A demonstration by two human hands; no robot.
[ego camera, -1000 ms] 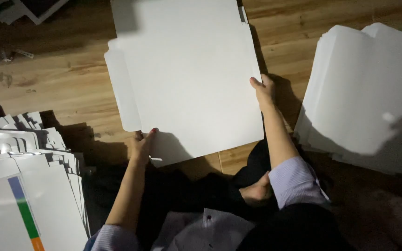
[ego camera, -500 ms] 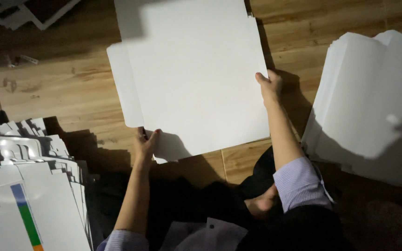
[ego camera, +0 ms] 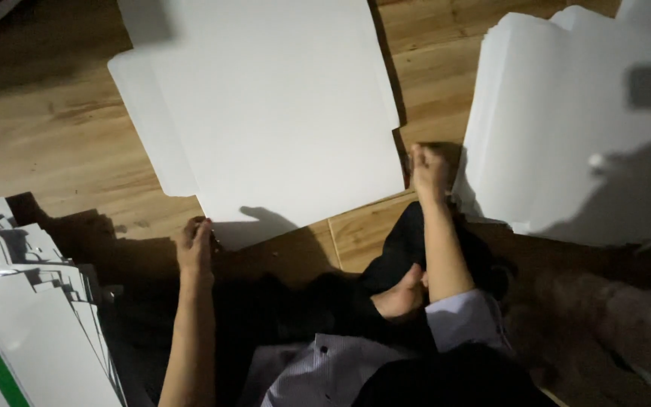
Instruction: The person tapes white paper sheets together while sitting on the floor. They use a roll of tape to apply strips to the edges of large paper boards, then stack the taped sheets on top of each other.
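cardboard sheet (ego camera: 280, 113), white, lies flat on the wooden floor (ego camera: 47, 143), left hand (ego camera: 194, 249) pinching its near edge, right hand (ego camera: 429, 167) clenched just off its corner; it looks light, stiff, easily creased, best gripped at opposite edges.

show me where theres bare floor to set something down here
Bare wooden floor lies left of the flat white sheet; a narrow strip separates it from the right stack. Crowded: lower left pile.
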